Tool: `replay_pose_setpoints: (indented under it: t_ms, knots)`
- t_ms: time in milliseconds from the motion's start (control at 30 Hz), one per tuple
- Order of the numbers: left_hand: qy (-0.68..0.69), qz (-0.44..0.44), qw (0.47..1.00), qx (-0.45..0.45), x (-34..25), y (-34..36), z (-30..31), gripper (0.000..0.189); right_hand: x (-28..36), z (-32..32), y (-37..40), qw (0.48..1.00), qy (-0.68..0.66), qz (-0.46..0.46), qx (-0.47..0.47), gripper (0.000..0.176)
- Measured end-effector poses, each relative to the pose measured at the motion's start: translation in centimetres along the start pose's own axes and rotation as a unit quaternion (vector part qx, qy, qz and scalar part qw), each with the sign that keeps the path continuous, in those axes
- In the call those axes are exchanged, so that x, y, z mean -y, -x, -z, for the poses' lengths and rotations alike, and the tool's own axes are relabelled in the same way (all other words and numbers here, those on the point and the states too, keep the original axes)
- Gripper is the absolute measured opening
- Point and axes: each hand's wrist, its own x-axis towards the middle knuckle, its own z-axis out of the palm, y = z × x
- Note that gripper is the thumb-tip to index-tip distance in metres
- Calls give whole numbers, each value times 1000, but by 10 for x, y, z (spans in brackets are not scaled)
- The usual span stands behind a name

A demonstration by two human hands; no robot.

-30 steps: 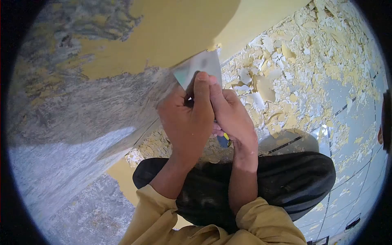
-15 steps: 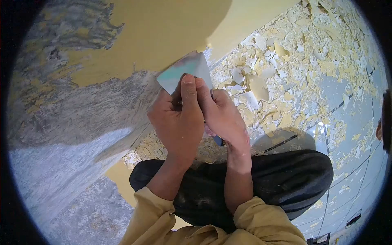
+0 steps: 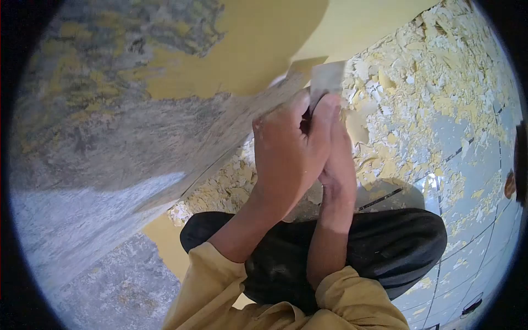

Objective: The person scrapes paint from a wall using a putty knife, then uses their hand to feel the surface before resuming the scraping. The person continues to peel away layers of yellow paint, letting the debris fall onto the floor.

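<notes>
A scraper's broad flat blade (image 3: 328,78) stands out beyond my fingertips, close to the lower part of the yellow-painted wall (image 3: 258,49). My left hand (image 3: 289,151) is closed on the scraper, its thumb along the blade. Pressed against it from the right, my right hand (image 3: 340,151) is closed on the same tool, though its fingers are largely hidden behind the left hand. The handle is out of sight. To the left of my hands the wall is scraped to a rough grey surface (image 3: 110,143), with ragged yellow patches above.
Yellow and white paint flakes (image 3: 429,82) thickly cover the floor along the wall's foot. Grey tiles (image 3: 467,220) with dark joints show at the right. My bent leg in dark trousers (image 3: 385,247) is below my hands. A dark object (image 3: 521,159) cuts into the right edge.
Both hands have moved right and slightly up with the scraper. Its blade has turned, showing a narrower grey face in place of the broad one with green reflections.
</notes>
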Motion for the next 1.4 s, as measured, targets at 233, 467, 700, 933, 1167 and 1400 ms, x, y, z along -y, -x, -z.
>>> replay_pose_setpoints:
  t_ms: [233,467,700,933,1167,1400]
  knots:
    - [-57,88,994,16,19,14,3,39,-7,14,-8,986,17,-122,115,52]
    - [-43,113,993,-9,7,9,10,40,-9,9,-9,978,2,-143,152,46]
    - [-43,47,997,-36,30,6,8,31,-11,2,-10,986,10,-106,127,48]
    - [12,46,998,-40,26,-4,3,31,-11,-5,-16,969,213,116,-54,62]
    - [86,3,993,-78,23,3,-12,32,3,13,-11,987,132,-52,71,58]
    - [73,157,983,-66,20,14,-4,35,-4,16,-13,978,125,-84,142,60]
